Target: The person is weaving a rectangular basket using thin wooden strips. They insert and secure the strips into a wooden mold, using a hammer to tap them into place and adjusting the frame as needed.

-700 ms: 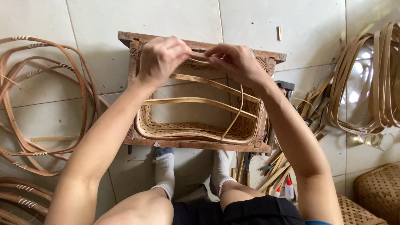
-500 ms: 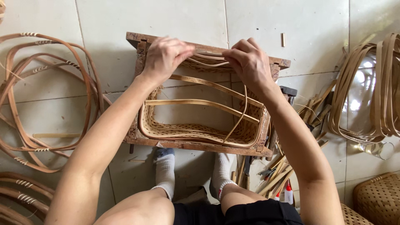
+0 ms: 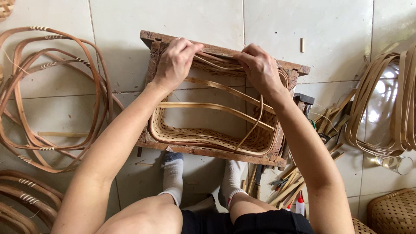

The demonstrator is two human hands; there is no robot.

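hands spread apart | L hand + R hand pinch basket rim

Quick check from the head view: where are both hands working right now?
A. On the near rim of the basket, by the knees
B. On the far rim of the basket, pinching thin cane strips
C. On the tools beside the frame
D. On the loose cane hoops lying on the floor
B: the left hand and right hand both pinch thin cane strips at the far rim of the woven basket in its wooden frame.
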